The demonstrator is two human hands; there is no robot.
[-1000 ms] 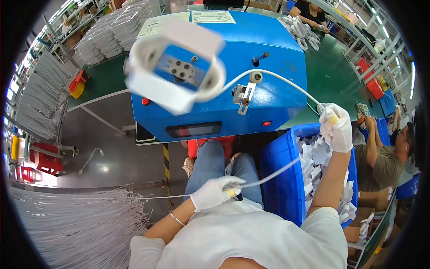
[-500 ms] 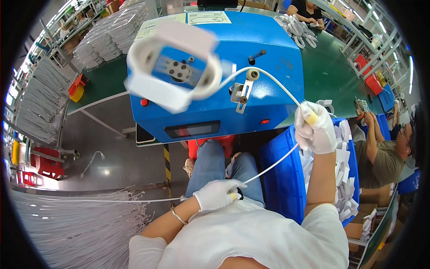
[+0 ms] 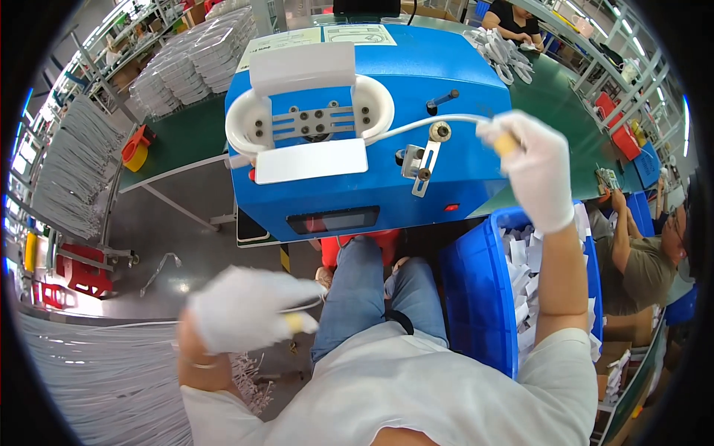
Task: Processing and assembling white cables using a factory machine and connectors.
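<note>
Right hand: my gloved right hand is raised at the upper right, in front of the blue machine; its fingers are closed, pinching one yellow-tipped end of a white cable.
Left hand: my gloved left hand is low on the left, above my lap, and blurred; it looks curled shut around another yellow-tipped bit of thin white cable, though I cannot tell the exact grip.
Cable position: the stretch I see clearly runs from the right hand leftward across the machine's front to the white oval spool.
Cable direction: its long axis lies nearly level, left to right, dipping slightly toward the spool; the held end points up and right.
Spool: it sits on the upper front of the machine, with a grey metal plate with pegs in its middle and white flat guards above and below.
Nearby right: a blue bin of white paper pieces stands just beside my right knee, under my right forearm.
Nearby left: bundles of white cables lie spread at lower left.
Behind: a green desk carries stacked white cable bundles.
Other people: one person sits at far right, another at the top edge.
In the way: a small metal bracket hangs just below the cable line.
</note>
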